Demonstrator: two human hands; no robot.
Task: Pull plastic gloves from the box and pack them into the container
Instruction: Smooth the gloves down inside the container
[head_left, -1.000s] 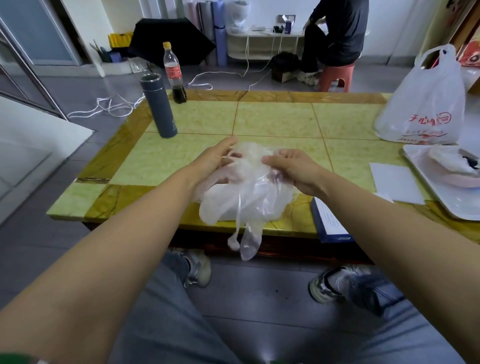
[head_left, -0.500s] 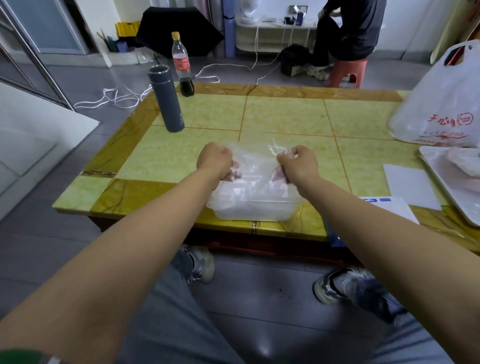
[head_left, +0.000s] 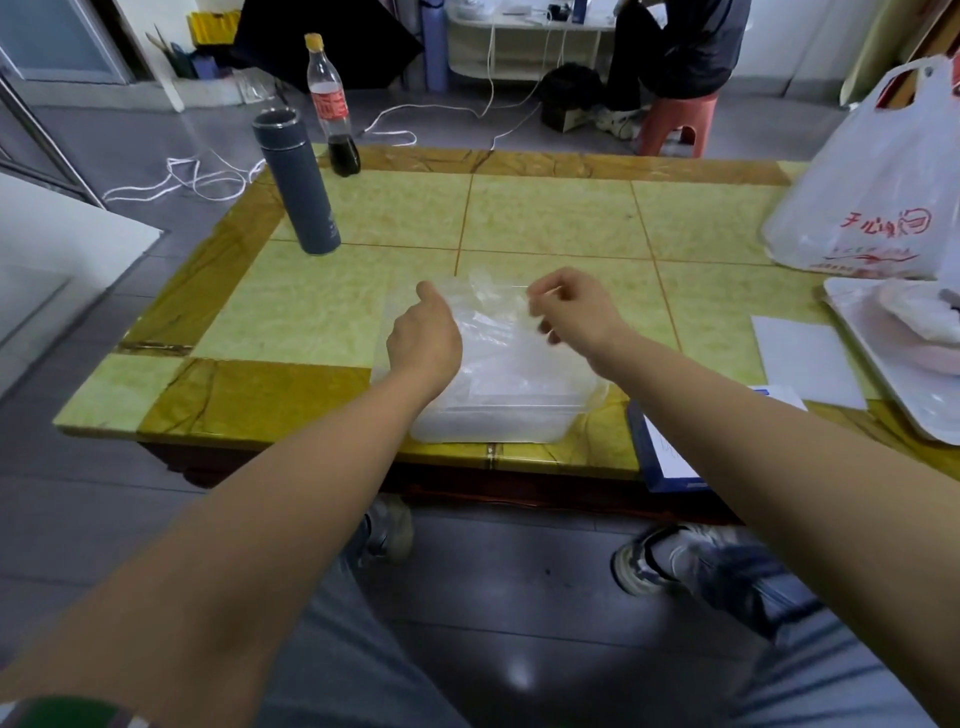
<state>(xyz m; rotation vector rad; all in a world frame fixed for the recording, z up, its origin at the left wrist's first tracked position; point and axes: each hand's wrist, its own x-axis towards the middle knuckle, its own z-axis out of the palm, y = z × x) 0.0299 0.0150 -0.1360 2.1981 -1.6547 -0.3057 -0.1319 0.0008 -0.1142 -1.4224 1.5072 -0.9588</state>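
Hands are low over the clear container (head_left: 493, 421), which stands at the near edge of the tiled surface (head_left: 550, 218). The left hand (head_left: 423, 338) is over its left side, back upward and fingers hidden, so I cannot tell its grip. The right hand (head_left: 576, 312) is by the far right rim, fingers curled at a raised fold of film; whether it pinches or only touches, I cannot tell. The plastic gloves (head_left: 498, 338) lie crumpled inside, one flap above the rim. They look feather-light, limp, slippery and springy, so pressing flat on the middle should suit better than pinching edges. A blue-edged box (head_left: 667, 452), probably the supply, lies just right of the container. Farther off stand a grey flask (head_left: 298, 182) and a white bag (head_left: 872, 197).
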